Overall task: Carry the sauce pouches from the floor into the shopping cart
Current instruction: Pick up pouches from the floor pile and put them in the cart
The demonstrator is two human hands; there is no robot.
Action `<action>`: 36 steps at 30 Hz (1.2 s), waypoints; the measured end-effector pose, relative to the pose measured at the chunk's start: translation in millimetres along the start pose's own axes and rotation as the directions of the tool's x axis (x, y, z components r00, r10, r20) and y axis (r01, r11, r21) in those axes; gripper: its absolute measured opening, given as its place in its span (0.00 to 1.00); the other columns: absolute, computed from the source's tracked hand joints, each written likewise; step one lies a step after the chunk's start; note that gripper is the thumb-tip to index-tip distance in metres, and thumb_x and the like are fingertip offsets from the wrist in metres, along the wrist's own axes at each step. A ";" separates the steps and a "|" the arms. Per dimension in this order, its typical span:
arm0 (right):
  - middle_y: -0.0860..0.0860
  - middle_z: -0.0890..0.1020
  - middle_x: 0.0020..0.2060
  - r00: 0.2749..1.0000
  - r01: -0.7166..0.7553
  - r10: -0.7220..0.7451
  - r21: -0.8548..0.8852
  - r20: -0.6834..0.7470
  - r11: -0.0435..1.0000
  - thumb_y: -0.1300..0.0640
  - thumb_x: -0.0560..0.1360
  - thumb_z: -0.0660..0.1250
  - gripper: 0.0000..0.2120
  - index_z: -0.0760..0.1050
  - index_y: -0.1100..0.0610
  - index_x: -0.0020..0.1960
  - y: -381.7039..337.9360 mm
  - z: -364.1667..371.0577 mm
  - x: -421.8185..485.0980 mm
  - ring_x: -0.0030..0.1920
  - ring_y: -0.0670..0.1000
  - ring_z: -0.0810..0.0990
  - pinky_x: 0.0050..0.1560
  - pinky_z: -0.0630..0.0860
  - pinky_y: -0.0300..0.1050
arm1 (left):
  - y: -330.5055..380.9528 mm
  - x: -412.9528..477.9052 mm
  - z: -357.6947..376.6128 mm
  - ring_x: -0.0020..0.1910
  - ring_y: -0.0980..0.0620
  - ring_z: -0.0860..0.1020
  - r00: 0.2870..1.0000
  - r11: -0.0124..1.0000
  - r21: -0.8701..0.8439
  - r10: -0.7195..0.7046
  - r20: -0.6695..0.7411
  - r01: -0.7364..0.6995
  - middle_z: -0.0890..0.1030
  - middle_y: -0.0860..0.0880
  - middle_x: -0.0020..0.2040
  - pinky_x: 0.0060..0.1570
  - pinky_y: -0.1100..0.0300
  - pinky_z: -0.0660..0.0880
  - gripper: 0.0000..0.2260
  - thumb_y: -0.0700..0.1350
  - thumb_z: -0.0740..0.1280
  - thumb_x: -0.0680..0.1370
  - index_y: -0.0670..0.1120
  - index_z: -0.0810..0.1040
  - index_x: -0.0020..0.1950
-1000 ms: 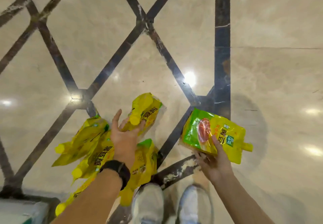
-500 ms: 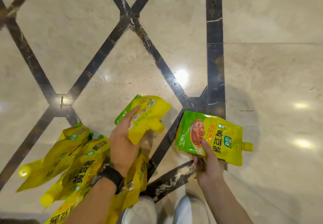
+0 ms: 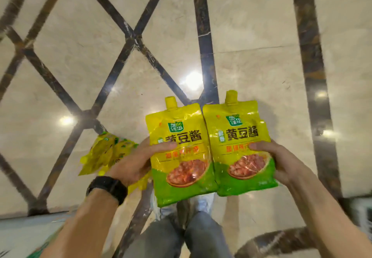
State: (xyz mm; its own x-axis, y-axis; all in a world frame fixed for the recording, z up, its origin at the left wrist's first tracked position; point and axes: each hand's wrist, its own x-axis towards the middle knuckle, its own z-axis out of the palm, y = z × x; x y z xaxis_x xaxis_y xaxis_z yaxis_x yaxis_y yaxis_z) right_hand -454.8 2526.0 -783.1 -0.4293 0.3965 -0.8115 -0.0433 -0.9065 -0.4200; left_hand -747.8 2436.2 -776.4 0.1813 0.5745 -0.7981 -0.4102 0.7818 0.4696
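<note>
Two yellow-and-green sauce pouches with yellow spout caps are held upright side by side in front of me. My left hand (image 3: pixel 132 163), with a black watch on the wrist, grips the left pouch (image 3: pixel 181 169) by its left edge, thumb across the front. My right hand (image 3: pixel 281 163) grips the right pouch (image 3: pixel 239 135) by its right edge. More sauce pouches (image 3: pixel 104 155) lie in a heap on the floor to the left, partly hidden behind my left hand. No shopping cart is in view.
Glossy beige marble floor (image 3: pixel 251 26) with dark inlaid stripes in a diamond pattern. My legs and pale shoes (image 3: pixel 201 203) show below the pouches. A pale box-like edge (image 3: pixel 30 231) sits at the bottom left, and something white (image 3: pixel 362 207) at the right edge.
Both hands have lifted and turned their pouches upright, spouts pointing away, and brought them side by side. The view has risen, so the floor pile looks smaller.
</note>
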 end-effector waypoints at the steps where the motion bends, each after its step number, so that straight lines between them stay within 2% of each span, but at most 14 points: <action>1: 0.59 0.86 0.47 1.000 -0.003 0.003 0.035 -0.010 0.999 0.56 0.42 0.85 0.32 0.86 0.56 0.46 -1.2 4.8 -20.3 0.44 0.58 0.86 0.39 0.82 0.49 | -5.2 -15.2 12.4 0.45 0.52 0.86 1.000 0.999 -0.047 -0.007 -0.011 0.007 0.87 0.48 0.51 0.40 0.60 0.82 0.22 0.46 0.79 0.67 0.47 0.81 0.59; 3: 0.59 0.86 0.48 1.000 0.000 0.002 0.065 -0.031 0.998 0.55 0.42 0.86 0.33 0.86 0.56 0.47 -5.2 14.0 -60.5 0.44 0.58 0.86 0.39 0.82 0.49 | -10.3 -47.3 36.4 0.49 0.50 0.86 0.999 0.994 -0.107 -0.019 -0.045 0.014 0.86 0.47 0.54 0.41 0.59 0.82 0.36 0.55 0.85 0.53 0.49 0.82 0.59; 4: 0.59 0.86 0.48 0.999 -0.002 0.005 0.077 -0.044 0.997 0.54 0.42 0.86 0.34 0.86 0.56 0.49 -8.5 18.2 -80.1 0.44 0.58 0.86 0.39 0.82 0.49 | -8.6 -62.9 47.9 0.50 0.49 0.85 0.998 0.992 -0.124 -0.020 -0.061 0.012 0.86 0.46 0.55 0.42 0.58 0.82 0.40 0.56 0.86 0.49 0.49 0.82 0.59; 6: 0.59 0.86 0.50 0.998 -0.003 0.007 0.059 -0.065 0.998 0.53 0.43 0.86 0.40 0.83 0.57 0.55 -17.3 28.3 -119.2 0.46 0.58 0.86 0.39 0.82 0.49 | 1.6 -92.9 72.1 0.52 0.48 0.85 0.998 0.995 -0.098 -0.023 -0.052 0.018 0.86 0.46 0.56 0.43 0.58 0.82 0.37 0.53 0.86 0.53 0.49 0.82 0.60; 9: 0.58 0.86 0.52 0.994 0.002 -0.004 -0.013 -0.111 1.000 0.50 0.42 0.86 0.48 0.77 0.56 0.61 -28.8 45.7 -178.0 0.47 0.58 0.86 0.40 0.82 0.48 | 24.4 -141.6 107.4 0.50 0.48 0.85 0.998 1.000 -0.026 -0.016 -0.059 0.015 0.86 0.46 0.55 0.41 0.58 0.82 0.27 0.40 0.78 0.67 0.47 0.78 0.65; 11: 0.59 0.85 0.51 0.990 0.029 -0.027 0.012 -0.140 1.000 0.51 0.42 0.87 0.49 0.77 0.57 0.61 -31.8 60.8 -218.4 0.47 0.58 0.86 0.41 0.82 0.50 | 41.2 -179.1 124.6 0.50 0.46 0.85 0.998 1.000 0.016 -0.017 -0.065 0.018 0.86 0.45 0.55 0.41 0.56 0.82 0.29 0.39 0.74 0.66 0.45 0.76 0.67; 14: 0.60 0.86 0.50 0.982 0.066 -0.047 0.103 -0.181 0.993 0.53 0.40 0.87 0.47 0.78 0.57 0.58 -26.5 89.6 -280.2 0.46 0.59 0.86 0.40 0.83 0.52 | 69.0 -237.4 139.9 0.48 0.45 0.86 0.999 0.996 0.085 0.003 -0.053 0.002 0.86 0.44 0.54 0.43 0.53 0.83 0.31 0.35 0.78 0.63 0.43 0.76 0.66; 18: 0.62 0.85 0.50 0.971 0.148 -0.108 0.182 -0.213 0.972 0.56 0.41 0.87 0.45 0.79 0.60 0.57 -14.9 140.7 -364.3 0.46 0.61 0.86 0.41 0.83 0.54 | 105.3 -314.8 151.6 0.50 0.45 0.85 0.998 0.984 0.172 0.030 0.046 -0.037 0.86 0.44 0.54 0.45 0.54 0.82 0.33 0.38 0.77 0.61 0.43 0.76 0.66; 23: 0.64 0.84 0.52 0.945 0.281 -0.225 0.241 -0.236 0.929 0.58 0.43 0.87 0.44 0.79 0.61 0.58 6.4 204.2 -460.9 0.47 0.63 0.85 0.42 0.82 0.56 | 133.2 -404.6 167.2 0.49 0.44 0.86 0.976 0.971 0.232 0.013 0.217 -0.064 0.86 0.43 0.54 0.43 0.55 0.82 0.28 0.36 0.76 0.61 0.45 0.78 0.62; 27: 0.63 0.85 0.49 0.891 0.427 -0.341 0.297 -0.301 0.854 0.58 0.42 0.87 0.33 0.85 0.57 0.48 31.7 236.5 -519.6 0.45 0.62 0.86 0.40 0.83 0.55 | 146.4 -446.8 186.1 0.46 0.42 0.86 0.926 0.955 0.288 -0.044 0.376 -0.072 0.86 0.40 0.53 0.39 0.54 0.82 0.35 0.40 0.84 0.50 0.44 0.82 0.56; 29: 0.64 0.84 0.52 0.860 0.477 -0.356 0.324 -0.366 0.817 0.58 0.43 0.87 0.38 0.83 0.58 0.54 49.7 239.8 -542.3 0.47 0.63 0.85 0.43 0.83 0.58 | 150.2 -459.6 202.6 0.45 0.41 0.86 0.896 0.941 0.329 -0.075 0.439 -0.083 0.85 0.38 0.53 0.38 0.54 0.82 0.37 0.39 0.83 0.49 0.42 0.81 0.58; 31: 0.66 0.82 0.56 0.825 0.523 -0.360 0.346 -0.437 0.779 0.59 0.45 0.86 0.46 0.77 0.62 0.62 69.5 237.5 -565.0 0.51 0.66 0.83 0.47 0.81 0.61 | 150.2 -468.2 226.7 0.46 0.40 0.86 0.858 0.916 0.391 -0.126 0.497 -0.092 0.85 0.37 0.54 0.39 0.53 0.82 0.35 0.37 0.81 0.53 0.40 0.80 0.60; 32: 0.66 0.81 0.57 0.808 0.545 -0.359 0.361 -0.467 0.756 0.60 0.46 0.86 0.46 0.76 0.62 0.63 78.3 237.0 -575.2 0.52 0.67 0.83 0.48 0.81 0.62 | 148.6 -470.8 237.8 0.46 0.40 0.86 0.843 0.904 0.417 -0.149 0.517 -0.096 0.85 0.36 0.54 0.39 0.52 0.82 0.34 0.37 0.80 0.54 0.40 0.80 0.60; 36: 0.65 0.83 0.54 0.655 0.726 -0.415 0.374 -0.631 0.578 0.58 0.42 0.87 0.41 0.82 0.59 0.54 123.6 230.1 -629.4 0.49 0.66 0.84 0.48 0.82 0.63 | 124.8 -481.8 307.1 0.51 0.37 0.84 0.766 0.809 0.563 -0.254 0.591 -0.166 0.83 0.35 0.58 0.46 0.47 0.83 0.36 0.41 0.85 0.53 0.41 0.82 0.60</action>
State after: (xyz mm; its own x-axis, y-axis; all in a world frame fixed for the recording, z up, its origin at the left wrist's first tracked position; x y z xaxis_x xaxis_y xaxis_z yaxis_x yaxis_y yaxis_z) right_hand -397.5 2131.1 -230.8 0.3060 0.7276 -0.6140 -0.6736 -0.2903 -0.6797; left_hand -611.9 2331.3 -217.3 0.7712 0.3843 -0.5075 0.1415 0.6739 0.7252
